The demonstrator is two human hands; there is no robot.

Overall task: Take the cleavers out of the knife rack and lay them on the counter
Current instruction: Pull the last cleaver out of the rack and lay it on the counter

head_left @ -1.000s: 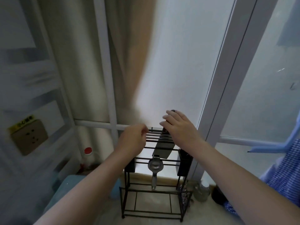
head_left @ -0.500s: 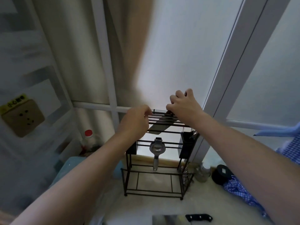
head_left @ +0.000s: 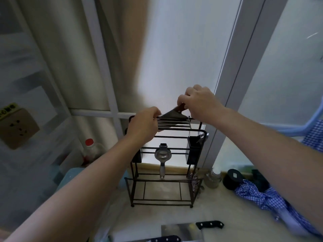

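Observation:
A black wire knife rack [head_left: 164,180] stands on the pale counter [head_left: 227,213] against the window. My right hand [head_left: 201,102] is shut on the reddish-brown handle of a cleaver [head_left: 172,114], whose steel blade sticks up at a slant out of the rack's top slots. My left hand [head_left: 143,124] grips the top bars at the rack's left end, touching the blade's edge. A second cleaver [head_left: 181,232] with a black riveted handle lies flat on the counter at the bottom edge. Below it another dark riveted handle [head_left: 164,239] shows.
A metal squeezer [head_left: 162,157] hangs on the rack front, with black holders [head_left: 194,151] at both sides. A glass jar [head_left: 212,178], a black lid [head_left: 233,178] and blue checked cloth [head_left: 272,198] sit right. A red-capped bottle [head_left: 90,149] and a wall socket [head_left: 17,124] are left.
My right hand has risen, drawing the cleaver partway up out of the slots so blade and handle show above the rack. My view tipped down, revealing more of the cleaver lying on the counter.

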